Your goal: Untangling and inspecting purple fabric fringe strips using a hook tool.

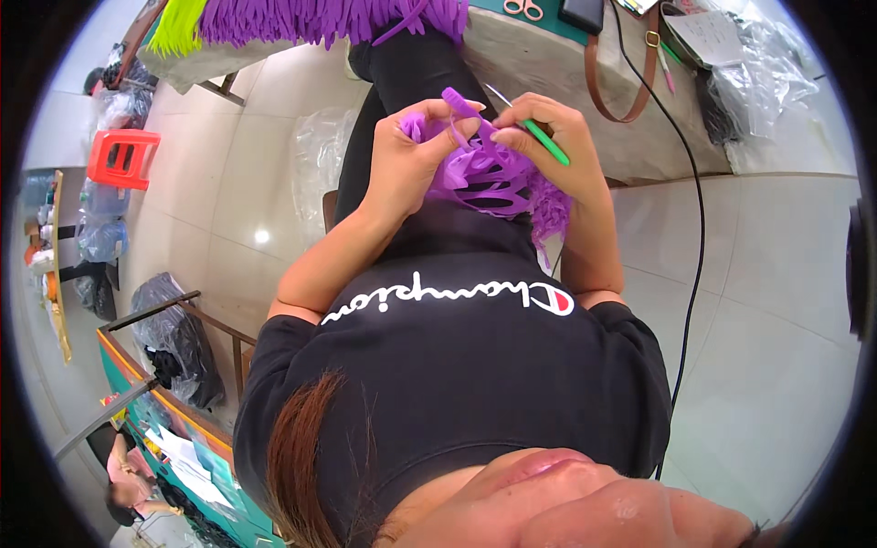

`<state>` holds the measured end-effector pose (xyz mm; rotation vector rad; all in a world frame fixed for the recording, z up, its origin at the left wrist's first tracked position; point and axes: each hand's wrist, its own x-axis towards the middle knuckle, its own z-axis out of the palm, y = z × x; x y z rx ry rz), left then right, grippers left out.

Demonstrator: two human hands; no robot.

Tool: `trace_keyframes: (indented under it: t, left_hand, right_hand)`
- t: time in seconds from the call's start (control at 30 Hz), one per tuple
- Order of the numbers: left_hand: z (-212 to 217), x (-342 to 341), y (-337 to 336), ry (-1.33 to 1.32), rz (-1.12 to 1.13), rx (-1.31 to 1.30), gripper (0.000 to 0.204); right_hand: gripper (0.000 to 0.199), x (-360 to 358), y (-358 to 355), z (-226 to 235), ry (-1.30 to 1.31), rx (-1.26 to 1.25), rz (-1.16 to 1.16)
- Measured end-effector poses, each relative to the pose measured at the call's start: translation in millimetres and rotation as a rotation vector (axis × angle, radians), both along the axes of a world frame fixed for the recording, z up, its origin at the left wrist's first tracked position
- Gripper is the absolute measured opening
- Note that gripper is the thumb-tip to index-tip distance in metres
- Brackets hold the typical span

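Purple fringed band (pixel 457 102) in the left grip (pixel 408 151), green-handled tool (pixel 548 143) in the right grip (pixel 560 137).
The left thumb and fingers clamp on the band, seemingly to steady it, with one end standing just beyond their tips. Loose strands (pixel 489 183) hang between the grips, near the black shirt (pixel 484 365), perhaps so the bulk lies within reach. The right grip is closed around the tool, likely leaving its metal tip (pixel 494 91) clear.
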<state>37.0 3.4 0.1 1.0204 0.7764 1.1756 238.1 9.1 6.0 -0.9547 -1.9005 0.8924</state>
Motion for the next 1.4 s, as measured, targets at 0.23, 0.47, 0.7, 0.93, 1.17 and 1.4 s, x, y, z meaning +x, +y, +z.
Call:
trace_keyframes:
  t: [0.23,0.47,0.7,0.93,1.17,1.4]
  left_hand:
    - [-5.7,0.2,1.8,-0.032,0.088,0.037,0.016]
    - [-0.5,1.1,-2.3,0.035,0.117,0.053,0.014]
    - [-2.0,-1.6,-1.7,-0.027,0.171,0.05,0.013]
    - [-13.2,-2.1,4.5,-0.018,0.207,0.069,0.016]
    - [-7.5,0.4,10.2,-0.173,0.32,0.09,0.011]
    - [-5.7,-1.8,11.4,-0.121,0.275,0.052,0.015]
  right_hand:
    - [0.018,-19.1,-9.7,1.0,-0.021,0.299,-0.315]
    - [0.015,-26.5,-17.5,-9.3,-0.129,0.405,-0.424]
    - [0.008,-19.2,-15.8,-14.9,-0.15,0.419,-0.484]
    - [0.007,27.6,-21.3,-38.4,-0.34,0.223,-0.586]
    - [0.01,66.9,-21.0,-73.4,-0.471,0.112,-0.65]
    - [0.012,88.9,-22.6,-95.6,-0.564,0.084,-0.681]
